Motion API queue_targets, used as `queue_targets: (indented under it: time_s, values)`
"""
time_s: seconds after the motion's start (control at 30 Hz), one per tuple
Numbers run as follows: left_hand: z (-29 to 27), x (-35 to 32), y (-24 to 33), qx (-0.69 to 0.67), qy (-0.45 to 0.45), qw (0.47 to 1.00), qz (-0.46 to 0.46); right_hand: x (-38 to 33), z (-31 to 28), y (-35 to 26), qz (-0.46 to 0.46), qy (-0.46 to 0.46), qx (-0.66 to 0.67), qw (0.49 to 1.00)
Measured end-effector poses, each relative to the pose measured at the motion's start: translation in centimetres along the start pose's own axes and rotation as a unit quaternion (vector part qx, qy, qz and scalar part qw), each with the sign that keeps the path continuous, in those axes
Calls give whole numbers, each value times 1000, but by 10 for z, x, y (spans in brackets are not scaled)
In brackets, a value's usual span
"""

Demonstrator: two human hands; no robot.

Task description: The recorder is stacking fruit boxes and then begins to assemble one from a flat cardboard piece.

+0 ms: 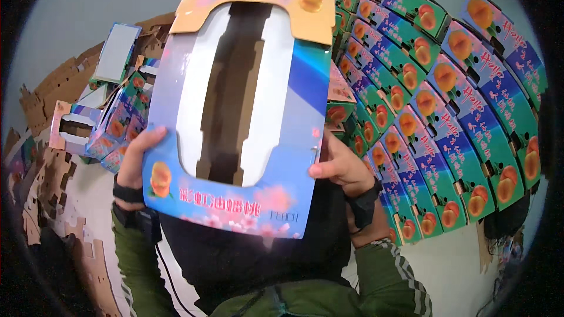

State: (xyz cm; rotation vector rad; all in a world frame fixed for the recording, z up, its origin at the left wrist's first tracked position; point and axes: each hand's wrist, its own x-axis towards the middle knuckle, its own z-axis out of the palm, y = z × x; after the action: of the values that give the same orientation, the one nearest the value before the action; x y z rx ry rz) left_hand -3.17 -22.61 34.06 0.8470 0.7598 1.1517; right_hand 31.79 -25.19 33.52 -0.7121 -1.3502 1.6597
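Between our left hand point(136, 161) and right hand point(343, 167), we are gripping a blue windowed carton lid point(247, 105), peach-printed, by its sides.

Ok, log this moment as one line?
left hand: grips box lid left edge | right hand: grips right edge | lid: raised, windowed | stacked boxes: right

one head-worn fisheye view looks down and forward from the person's head, very close to the raised printed carton lid point(235, 105); stacked fruit boxes point(446, 111) curve along the right rim.
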Motion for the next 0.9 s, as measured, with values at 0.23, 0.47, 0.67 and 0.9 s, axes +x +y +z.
queue_targets:
  time_s: [0.23,0.47,0.67,0.9]
  values:
    - [-48,57,17,-47,-141,985,85,26,0,-11,-56,57,75,994]
    - [-22,49,-22,-175,-42,972,154,67,45,20,-114,151,186,964]
    - [7,31,-40,-94,39,969,225,75,79,40,-137,167,193,957]
    - [-58,18,-17,-91,113,961,234,33,-45,2,-132,102,124,978]
